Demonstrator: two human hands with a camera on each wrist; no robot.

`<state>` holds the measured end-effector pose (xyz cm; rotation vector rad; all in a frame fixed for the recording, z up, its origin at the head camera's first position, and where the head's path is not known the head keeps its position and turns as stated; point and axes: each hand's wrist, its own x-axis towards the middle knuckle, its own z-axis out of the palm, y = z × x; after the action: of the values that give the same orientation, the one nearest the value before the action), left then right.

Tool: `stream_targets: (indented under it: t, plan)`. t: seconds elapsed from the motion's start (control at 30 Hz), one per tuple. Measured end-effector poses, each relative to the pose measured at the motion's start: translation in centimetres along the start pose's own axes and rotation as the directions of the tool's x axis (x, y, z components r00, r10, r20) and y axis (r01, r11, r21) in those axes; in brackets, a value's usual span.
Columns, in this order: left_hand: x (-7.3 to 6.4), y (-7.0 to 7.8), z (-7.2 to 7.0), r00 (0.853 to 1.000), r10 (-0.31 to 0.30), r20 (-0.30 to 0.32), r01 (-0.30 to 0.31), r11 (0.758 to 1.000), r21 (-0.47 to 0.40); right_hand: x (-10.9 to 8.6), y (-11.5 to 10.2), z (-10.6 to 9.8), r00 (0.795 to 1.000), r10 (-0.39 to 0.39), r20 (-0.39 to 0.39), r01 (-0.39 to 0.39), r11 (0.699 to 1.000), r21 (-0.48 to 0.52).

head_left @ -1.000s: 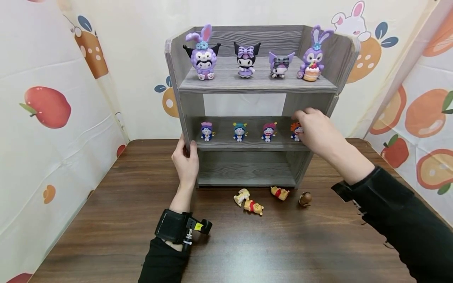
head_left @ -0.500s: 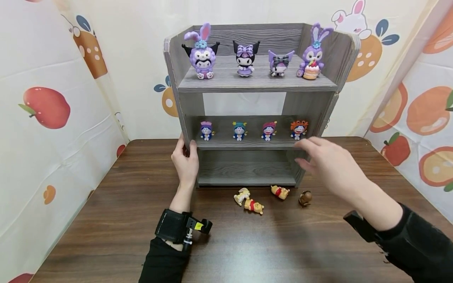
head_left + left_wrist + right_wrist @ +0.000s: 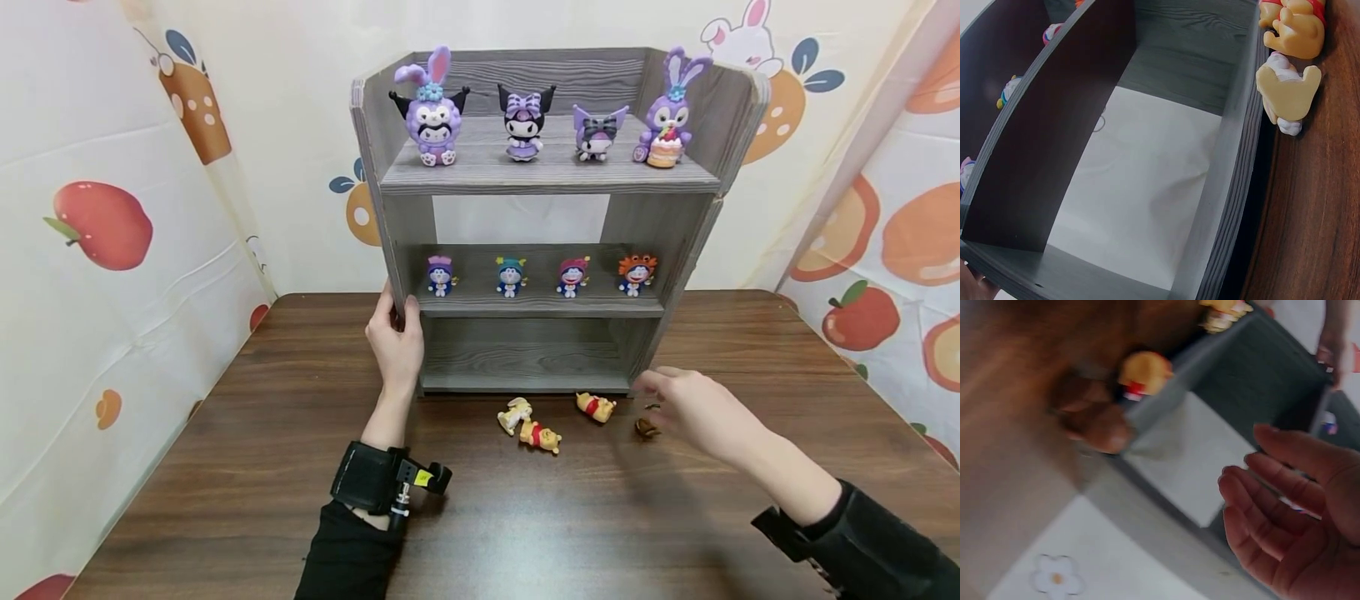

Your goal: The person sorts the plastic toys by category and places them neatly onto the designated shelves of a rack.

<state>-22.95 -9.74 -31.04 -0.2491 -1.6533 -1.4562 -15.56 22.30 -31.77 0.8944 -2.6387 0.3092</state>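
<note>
My left hand point(image 3: 396, 346) grips the left side of a grey wooden shelf point(image 3: 551, 185), thumb in front of the panel and fingers behind it. Low over the table, my right hand point(image 3: 701, 412) hovers by a small brown figurine point(image 3: 647, 429) and partly covers it in the head view. In the right wrist view its loosely bent fingers hold nothing, and the blurred brown figurine lies apart from them. Along the shelf's front foot lie two yellow bear figurines point(image 3: 596, 407) in red shirts and a pale cream figurine point(image 3: 514, 415).
Large purple figurines point(image 3: 522, 129) stand spaced along the top board. On the middle board is a row of small blue figurines point(image 3: 511, 279) with coloured hats. The brown wooden table point(image 3: 525, 525) reaches back to a fruit-printed curtain point(image 3: 105, 350).
My right hand has come away from the orange-hatted figurine on the middle board and moved down to the brown figurine on the table. My left hand stays on the shelf.
</note>
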Motion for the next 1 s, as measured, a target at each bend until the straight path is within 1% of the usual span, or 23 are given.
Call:
stream_targets:
  t: [0.17,0.27,0.4,0.67,0.83,1.0]
  plan:
    - [0.0,0.1,0.0,1.000,0.005,-0.001,-0.005,1.000,0.002,-1.2,1.4,1.6,0.994,-0.038,0.100,0.038,0.999,-0.001]
    - [0.0,0.1,0.0,1.000,0.008,0.000,-0.008,1.000,0.001,-1.7,2.1,2.4,0.989,-0.062,0.136,0.064,0.998,-0.009]
    - [0.0,0.0,0.0,1.000,0.005,0.004,-0.005,1.000,-0.005,-2.0,3.2,3.3,0.985,-0.089,0.150,0.091,0.996,-0.003]
    - [0.1,-0.2,0.0,1.000,0.005,-0.001,-0.005,1.000,0.003,-2.0,5.2,4.2,0.975,-0.153,0.162,0.150,0.988,0.029]
    - [0.1,-0.2,0.1,1.000,0.007,-0.001,-0.007,1.000,0.002,-2.0,5.7,4.3,0.967,-0.182,0.176,0.173,0.983,0.066]
    - [0.0,-0.1,0.0,1.000,0.001,-0.005,-0.001,1.000,0.005,-1.8,5.7,4.3,0.959,-0.210,0.190,0.195,0.976,0.094]
